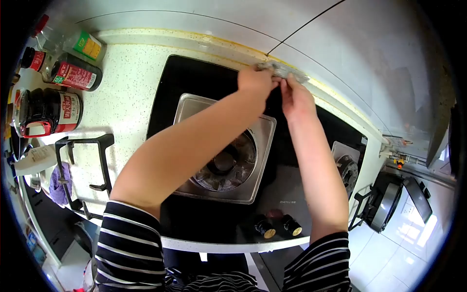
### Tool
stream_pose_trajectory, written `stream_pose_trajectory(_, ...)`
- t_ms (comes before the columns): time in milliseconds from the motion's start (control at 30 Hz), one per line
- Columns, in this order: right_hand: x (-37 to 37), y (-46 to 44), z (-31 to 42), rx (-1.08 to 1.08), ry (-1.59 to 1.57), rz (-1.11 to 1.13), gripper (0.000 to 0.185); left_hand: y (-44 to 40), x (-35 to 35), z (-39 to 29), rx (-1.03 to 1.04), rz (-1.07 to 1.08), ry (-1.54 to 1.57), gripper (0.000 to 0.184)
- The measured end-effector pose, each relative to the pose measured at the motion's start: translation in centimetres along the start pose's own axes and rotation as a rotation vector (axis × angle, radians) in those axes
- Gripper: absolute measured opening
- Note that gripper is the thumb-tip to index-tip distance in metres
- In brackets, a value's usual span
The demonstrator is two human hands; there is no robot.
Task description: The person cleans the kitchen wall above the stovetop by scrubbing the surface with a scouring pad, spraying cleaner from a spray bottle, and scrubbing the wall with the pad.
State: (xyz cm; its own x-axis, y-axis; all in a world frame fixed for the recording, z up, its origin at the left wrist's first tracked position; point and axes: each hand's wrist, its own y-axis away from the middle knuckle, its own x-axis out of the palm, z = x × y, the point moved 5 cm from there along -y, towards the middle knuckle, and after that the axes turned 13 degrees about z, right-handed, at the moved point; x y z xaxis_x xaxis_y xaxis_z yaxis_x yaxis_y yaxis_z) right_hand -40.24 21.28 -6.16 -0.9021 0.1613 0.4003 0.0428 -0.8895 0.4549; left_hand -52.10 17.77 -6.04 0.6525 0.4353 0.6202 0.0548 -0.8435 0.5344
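Observation:
Both my hands reach to the back edge of the black glass stove (pixel 194 73), near the wall. My left hand (pixel 255 82) is closed round a crumpled, greyish, shiny sheet or cloth (pixel 282 69) whose material I cannot make out. Beside it, my right hand (pixel 296 96) has its fingers pinched at the lower edge of the same crumpled piece. Under my left forearm lies a square metal burner plate (pixel 260 165) with a round burner (pixel 224 163). A second burner (pixel 346 165) is partly visible to the right of my right forearm.
Sauce bottles (pixel 75 73) and a dark jug (pixel 68 111) stand on the left counter. A black pan support (pixel 104 141) and a purple cloth (pixel 59 185) lie nearer. Two knobs (pixel 292 225) sit at the stove's front. A dark pan (pixel 386 207) is at lower right.

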Motion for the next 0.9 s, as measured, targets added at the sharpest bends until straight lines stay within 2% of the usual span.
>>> stream_pose_trajectory(167,5.1,1.5,-2.6,0.041,-0.017,0.013,0.026,0.2,-4.1,-2.6,0.13,-0.054,0.0,0.022)
stream_pose_trajectory(300,3.5,0.9,-2.3,0.06,-0.062,0.096,0.029,0.3,-2.8,-2.0,0.129,-0.136,-0.018,0.019)
stream_pose_trajectory(367,1.5,0.1,-1.5,0.045,-0.056,0.066,0.025,-0.7,-1.7,-0.6,0.001,-0.08,0.0,0.025)
stream_pose_trajectory(433,-0.1,-0.5,-0.6,0.033,-0.02,0.064,0.021,-0.7,-0.7,0.1,-0.026,-0.062,0.005,0.026)
stream_pose_trajectory(467,-0.5,-1.0,-0.6,0.105,-0.009,0.08,0.02,-0.7,-0.7,0.1,-0.026,-0.045,0.001,0.025)
stream_pose_trajectory(567,1.1,-0.1,-0.7,0.064,0.001,0.008,0.019,-0.2,-1.8,-0.9,0.003,0.07,-0.062,0.024)
stream_pose_trajectory(700,3.5,0.3,-2.1,0.093,-0.04,0.045,0.022,0.9,-3.2,-2.7,0.07,0.077,-0.095,0.028)
stream_pose_trajectory(833,3.0,1.3,0.7,0.168,-0.088,0.21,0.019,0.8,-1.6,-2.7,0.01,0.035,-0.128,0.026)
stream_pose_trajectory(900,-0.5,-0.8,0.7,0.136,-0.075,0.088,0.018,-0.3,0.1,-0.8,-0.067,0.055,-0.106,0.026)
